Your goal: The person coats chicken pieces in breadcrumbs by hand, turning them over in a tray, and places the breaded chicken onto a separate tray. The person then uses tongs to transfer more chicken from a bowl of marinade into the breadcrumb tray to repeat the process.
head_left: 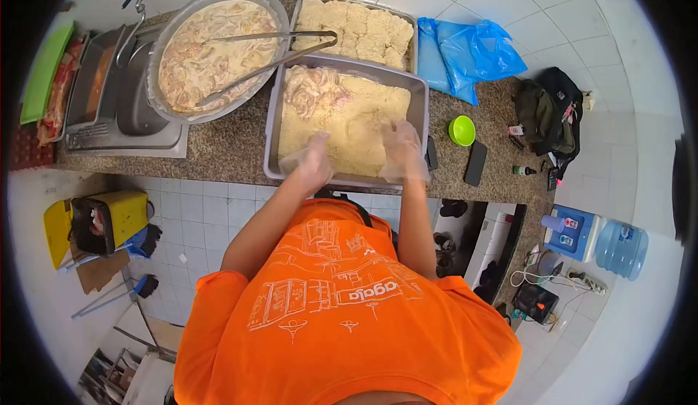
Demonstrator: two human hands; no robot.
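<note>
A deep grey tray [272,139] holds a layer of pale crumbs [349,147]. Raw, wet-coated meat [314,91] lies on the crumbs at the tray's back left. My left hand [314,163], in a clear plastic glove, is at the front left of the crumbs. My right hand [403,150], gloved the same way, is at the tray's right side, fingertips at the crumbs. The finger positions of both are too small to tell. Behind stands a tray of crumb-covered pieces [356,30]. Metal tongs [291,35] rest across a large round bowl of meat in creamy liquid [218,52].
Right of the trays are a blue plastic bag [472,56], a green bowl [462,130], a dark phone [475,163] and a black bag [552,110]. A sink [142,92] and a green board [48,74] are at the left. The counter's front edge runs before me.
</note>
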